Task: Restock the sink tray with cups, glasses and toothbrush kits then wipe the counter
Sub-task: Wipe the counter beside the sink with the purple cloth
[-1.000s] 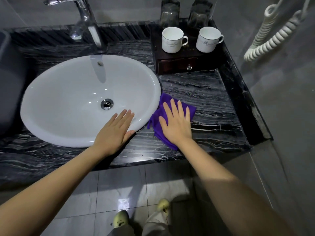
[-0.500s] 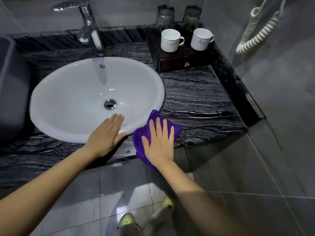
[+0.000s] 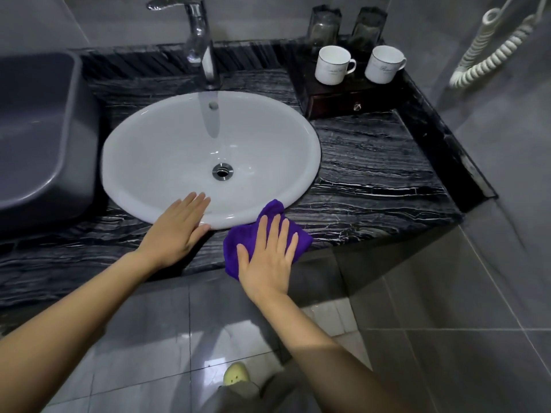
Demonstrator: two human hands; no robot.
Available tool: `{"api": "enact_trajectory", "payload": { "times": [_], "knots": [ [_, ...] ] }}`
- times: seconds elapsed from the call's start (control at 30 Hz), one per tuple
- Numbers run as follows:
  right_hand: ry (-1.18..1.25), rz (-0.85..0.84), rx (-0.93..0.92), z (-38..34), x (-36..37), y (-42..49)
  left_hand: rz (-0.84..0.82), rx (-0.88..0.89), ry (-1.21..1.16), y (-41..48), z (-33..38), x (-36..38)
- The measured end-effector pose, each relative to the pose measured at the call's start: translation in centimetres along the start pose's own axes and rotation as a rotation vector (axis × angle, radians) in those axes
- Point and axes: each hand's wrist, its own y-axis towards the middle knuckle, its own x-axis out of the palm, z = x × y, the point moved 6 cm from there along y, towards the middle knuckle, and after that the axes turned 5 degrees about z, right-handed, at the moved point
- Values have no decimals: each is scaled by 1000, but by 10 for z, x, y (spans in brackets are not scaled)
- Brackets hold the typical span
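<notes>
My right hand (image 3: 268, 257) lies flat, fingers spread, pressing a purple cloth (image 3: 235, 248) onto the front edge of the black marble counter (image 3: 372, 174), just right of the white basin (image 3: 179, 150). My left hand (image 3: 179, 231) rests flat and empty on the basin's front rim. At the back right a dark wooden tray (image 3: 337, 96) with a small drawer carries two white cups, one on the left (image 3: 332, 64) and one on the right (image 3: 384, 64), with two upturned glasses, left (image 3: 323, 29) and right (image 3: 368, 28), behind them.
A chrome tap (image 3: 199, 40) stands behind the basin. A grey plastic tub (image 3: 35, 135) sits on the counter at the left. A white coiled cord (image 3: 492, 52) hangs on the right wall. Grey floor tiles and my shoe (image 3: 235, 374) lie below the counter edge.
My right hand has slid the purple cloth from beside the basin toward the counter's front edge and to the left. My left hand stays on the basin rim.
</notes>
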Motion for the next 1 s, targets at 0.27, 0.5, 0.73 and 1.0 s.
{"api": "enact_trajectory", "payload": {
  "times": [0.27,0.5,0.73,1.0],
  "knots": [
    [36,-122,-48,-38,12,-24,43,-27,-111,-1,3,-3],
    [354,-217,-244,-3,-17,-14,190,122,-254,-25,43,-23],
    [136,-204,-340,12,-26,0,77,120,-180,-37,68,2],
    [126,-93,-500,-1,-32,6,103,98,-177,-50,65,3]
  ]
}}
